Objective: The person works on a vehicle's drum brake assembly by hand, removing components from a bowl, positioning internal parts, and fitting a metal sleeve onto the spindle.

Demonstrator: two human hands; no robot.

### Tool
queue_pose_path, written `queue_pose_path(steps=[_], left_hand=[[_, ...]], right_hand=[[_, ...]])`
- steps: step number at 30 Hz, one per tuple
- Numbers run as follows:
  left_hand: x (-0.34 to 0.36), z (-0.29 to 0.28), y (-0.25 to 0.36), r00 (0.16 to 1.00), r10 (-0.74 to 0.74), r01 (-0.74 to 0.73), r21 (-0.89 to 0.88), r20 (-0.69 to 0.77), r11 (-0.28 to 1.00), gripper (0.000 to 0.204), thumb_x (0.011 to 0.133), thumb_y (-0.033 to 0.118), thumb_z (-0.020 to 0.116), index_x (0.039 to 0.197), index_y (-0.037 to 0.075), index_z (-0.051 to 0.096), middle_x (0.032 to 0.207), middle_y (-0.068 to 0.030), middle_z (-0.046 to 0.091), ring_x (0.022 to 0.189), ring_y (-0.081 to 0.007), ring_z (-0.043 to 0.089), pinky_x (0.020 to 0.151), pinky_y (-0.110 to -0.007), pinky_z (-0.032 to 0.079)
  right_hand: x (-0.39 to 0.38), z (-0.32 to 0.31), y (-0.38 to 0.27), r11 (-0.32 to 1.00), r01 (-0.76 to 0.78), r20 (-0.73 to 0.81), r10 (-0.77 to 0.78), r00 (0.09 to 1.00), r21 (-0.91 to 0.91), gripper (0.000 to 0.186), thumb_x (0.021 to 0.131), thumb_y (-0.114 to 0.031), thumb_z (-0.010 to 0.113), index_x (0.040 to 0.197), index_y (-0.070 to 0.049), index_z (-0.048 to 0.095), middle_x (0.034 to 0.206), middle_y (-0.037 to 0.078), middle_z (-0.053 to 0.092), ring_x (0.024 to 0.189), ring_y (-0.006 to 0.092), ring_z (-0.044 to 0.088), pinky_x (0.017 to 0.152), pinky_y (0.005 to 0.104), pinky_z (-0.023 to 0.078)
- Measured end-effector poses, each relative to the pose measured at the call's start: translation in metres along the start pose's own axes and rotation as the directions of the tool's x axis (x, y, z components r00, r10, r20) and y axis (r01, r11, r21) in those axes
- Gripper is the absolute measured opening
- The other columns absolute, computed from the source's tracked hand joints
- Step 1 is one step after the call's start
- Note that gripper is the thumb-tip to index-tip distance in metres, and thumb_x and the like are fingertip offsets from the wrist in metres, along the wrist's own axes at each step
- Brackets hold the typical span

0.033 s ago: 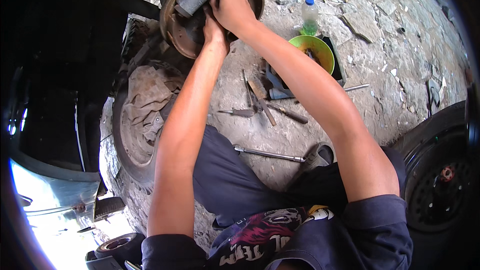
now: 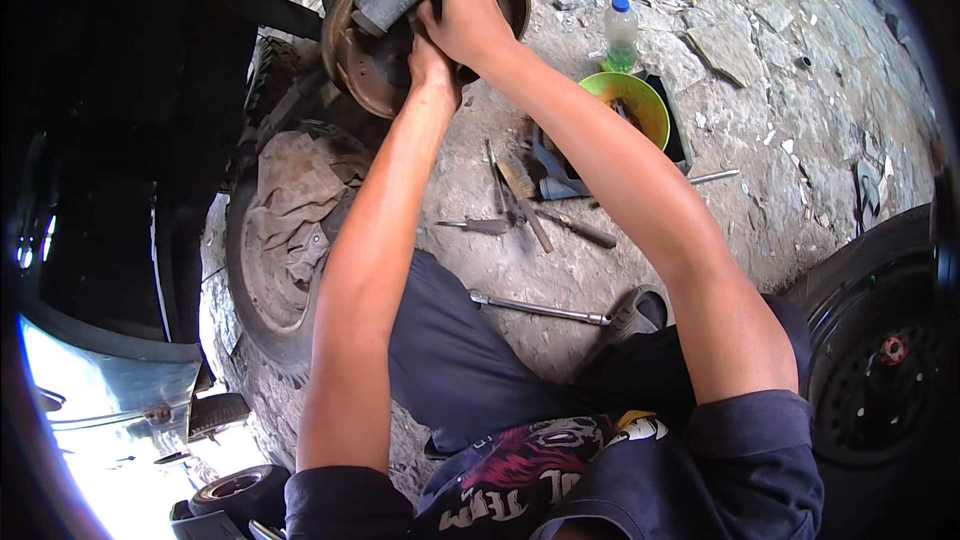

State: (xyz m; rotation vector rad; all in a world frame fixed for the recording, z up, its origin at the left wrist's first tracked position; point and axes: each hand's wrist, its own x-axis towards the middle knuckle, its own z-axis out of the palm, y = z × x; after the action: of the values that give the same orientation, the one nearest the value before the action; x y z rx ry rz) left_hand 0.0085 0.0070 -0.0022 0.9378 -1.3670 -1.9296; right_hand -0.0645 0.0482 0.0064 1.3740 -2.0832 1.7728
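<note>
A rusty brake backing plate on the vehicle's hub fills the top centre, with a grey metal cylindrical part at its upper left. My right hand is curled inside the plate, just right of that part, its fingertips hidden. Below and partly behind it, my left hand reaches up into the plate with bent fingers. Both hands are close together or touching, and what they grip is hidden.
A tire with a rag lies left. On the rough floor are hand tools, a long metal bar, a green bowl in a dark tray and a bottle. A wheel stands right; dark bodywork looms left.
</note>
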Motion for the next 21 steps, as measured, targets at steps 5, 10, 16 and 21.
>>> queue_pose_path(steps=[5, 10, 16, 21], left_hand=[[-0.002, -0.008, -0.007, 0.999, 0.049, -0.050, -0.051, -0.003, 0.997, 0.073, 0.100, 0.069, 0.023, 0.153, 0.021, 0.037, 0.152, -0.0054, 0.044, 0.138, -0.0254, 0.044, 0.112, -0.050, 0.037], [-0.001, -0.010, -0.013, 0.986, 0.116, -0.102, -0.110, 0.123, 0.989, 0.068, 0.101, 0.067, 0.028, 0.150, 0.022, 0.041, 0.149, -0.0037, 0.048, 0.135, -0.0228, 0.047, 0.110, -0.048, 0.038], [-0.018, 0.009, -0.008, 0.992, 0.111, -0.104, -0.090, 0.066, 0.990, 0.068, 0.101, 0.066, 0.028, 0.148, 0.020, 0.043, 0.147, -0.0036, 0.050, 0.133, -0.0221, 0.049, 0.109, -0.046, 0.041], [-0.015, 0.011, -0.003, 0.995, 0.074, -0.068, -0.086, 0.065, 0.994, 0.068, 0.101, 0.066, 0.028, 0.146, 0.019, 0.044, 0.145, -0.0039, 0.051, 0.132, -0.0220, 0.049, 0.107, -0.046, 0.042]], right_hand=[[-0.001, -0.003, -0.003, 0.999, -0.032, 0.062, 0.030, 0.998, 0.025, 0.028, 0.091, -0.022, 0.064, 0.084, 0.005, 0.066, 0.079, 0.029, 0.067, 0.081, 0.0477, 0.066, 0.075, 0.0532, 0.054], [0.002, 0.005, -0.002, 0.997, -0.071, 0.070, 0.068, 0.995, 0.038, 0.028, 0.092, -0.021, 0.062, 0.083, 0.005, 0.066, 0.079, 0.029, 0.067, 0.082, 0.0479, 0.066, 0.076, 0.0532, 0.054], [0.000, 0.003, -0.003, 0.997, -0.064, 0.045, 0.062, 0.997, 0.049, 0.027, 0.093, -0.021, 0.061, 0.088, 0.005, 0.064, 0.081, 0.030, 0.067, 0.082, 0.0483, 0.066, 0.075, 0.0536, 0.054], [-0.001, 0.001, -0.005, 1.000, -0.018, 0.061, 0.018, 0.998, 0.004, 0.026, 0.093, -0.020, 0.061, 0.088, 0.006, 0.062, 0.080, 0.030, 0.067, 0.081, 0.0476, 0.066, 0.074, 0.0529, 0.055]])
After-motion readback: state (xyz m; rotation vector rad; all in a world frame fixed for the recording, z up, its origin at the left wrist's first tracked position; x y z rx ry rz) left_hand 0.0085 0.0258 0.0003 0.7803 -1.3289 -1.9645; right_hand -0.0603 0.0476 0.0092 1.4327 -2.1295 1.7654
